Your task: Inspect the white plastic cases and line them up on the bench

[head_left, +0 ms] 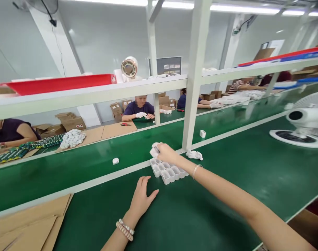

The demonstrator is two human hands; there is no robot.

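My right hand (167, 153) reaches across to the belt's near edge, its fingers closed on a small white plastic case (154, 152). Just below it, on the green bench (200, 205), several open-topped white cases (170, 175) stand close together in rows, partly hidden by my right forearm. My left hand (141, 195) is at the near left of these rows, fingers apart and thumb out, with nothing in it. A crumpled white cloth or glove (194, 155) lies by the post, to the right of the rows.
Single white pieces sit on the green conveyor belt (91, 167), one left (115, 161) and one right (202, 134). A white post (192, 87) rises beside my right hand. Cardboard sheets (25, 219) lie at left; a white fan (302, 122) stands at right. Co-workers sit opposite.
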